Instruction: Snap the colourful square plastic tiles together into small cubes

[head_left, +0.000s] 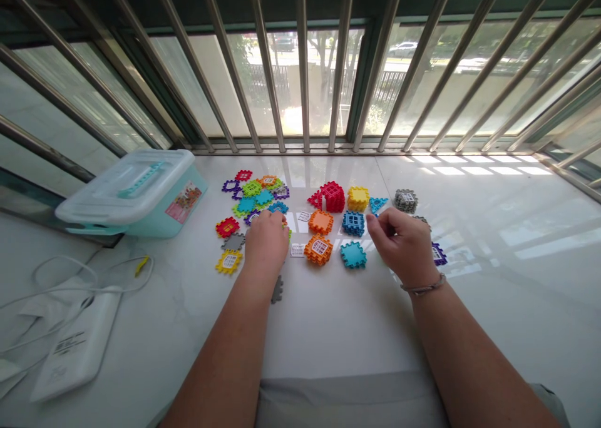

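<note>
Colourful interlocking plastic tiles lie on a white windowsill point(328, 315). My left hand point(267, 243) rests knuckles-up at the edge of a loose pile of flat tiles point(256, 196), fingers curled under; what they hold is hidden. My right hand point(404, 243) is curled in a loose pinch beside a teal tile point(353, 254) and a blue tile stack point(353, 223), over a purple tile point(439, 254). An orange window tile point(318, 249) lies between the hands. Red point(333, 196) and yellow point(358, 198) cubes stand behind.
A pale teal lidded storage box point(136, 193) stands at the left. A white power bank point(77, 346) with a cable lies near the left front. A grey tile stack point(405, 200) sits at the right. Metal window bars point(303, 65) rise behind the sill.
</note>
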Motion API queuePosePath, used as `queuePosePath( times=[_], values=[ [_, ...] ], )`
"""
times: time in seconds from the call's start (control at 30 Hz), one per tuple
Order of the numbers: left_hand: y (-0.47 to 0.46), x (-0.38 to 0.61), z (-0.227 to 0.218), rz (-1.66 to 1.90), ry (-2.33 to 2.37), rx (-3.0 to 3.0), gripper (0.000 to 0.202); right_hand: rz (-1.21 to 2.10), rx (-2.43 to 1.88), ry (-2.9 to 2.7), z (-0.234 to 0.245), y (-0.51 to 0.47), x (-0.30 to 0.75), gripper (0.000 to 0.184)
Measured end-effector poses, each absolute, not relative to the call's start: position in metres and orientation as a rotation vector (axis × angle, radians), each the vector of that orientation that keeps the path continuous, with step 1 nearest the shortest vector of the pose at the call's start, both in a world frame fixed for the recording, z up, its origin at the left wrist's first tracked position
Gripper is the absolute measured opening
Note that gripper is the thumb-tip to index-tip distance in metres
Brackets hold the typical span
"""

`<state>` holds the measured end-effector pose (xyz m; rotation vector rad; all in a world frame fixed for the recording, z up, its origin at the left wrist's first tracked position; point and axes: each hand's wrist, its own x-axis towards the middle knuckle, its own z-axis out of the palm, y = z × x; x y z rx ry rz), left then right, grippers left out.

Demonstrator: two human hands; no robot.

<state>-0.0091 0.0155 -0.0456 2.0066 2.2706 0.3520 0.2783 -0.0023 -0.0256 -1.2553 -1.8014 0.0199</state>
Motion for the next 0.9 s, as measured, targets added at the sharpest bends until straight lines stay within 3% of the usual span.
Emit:
queuePosePath(
  times=[0.2,0.4,0.57,0.77,0.9],
  values=[
    [0.020,0.000,-0.056,0.383,1.837,2.277,0.048,0.014,-1.217,-1.802,-0.026,-0.002,0.278,0.045],
    [0.012,-0.012,-0.051,0.139,1.873,2.217,0.043,0.006,-1.198,-1.800,-0.027,-0.002,0.279,0.044],
    [0.003,-0.024,-0.041,0.025,1.779,2.153,0.065,0.023,-1.217,-1.801,-0.026,-0.002,0.278,0.044],
    [0.006,-0.015,-0.037,0.098,1.853,2.202,0.035,0.033,-1.226,-1.813,-0.025,-0.002,0.276,0.045],
    [0.011,-0.012,-0.040,0.102,1.936,2.210,0.027,0.033,-1.225,-1.820,-0.025,-0.002,0.276,0.045]
  ],
)
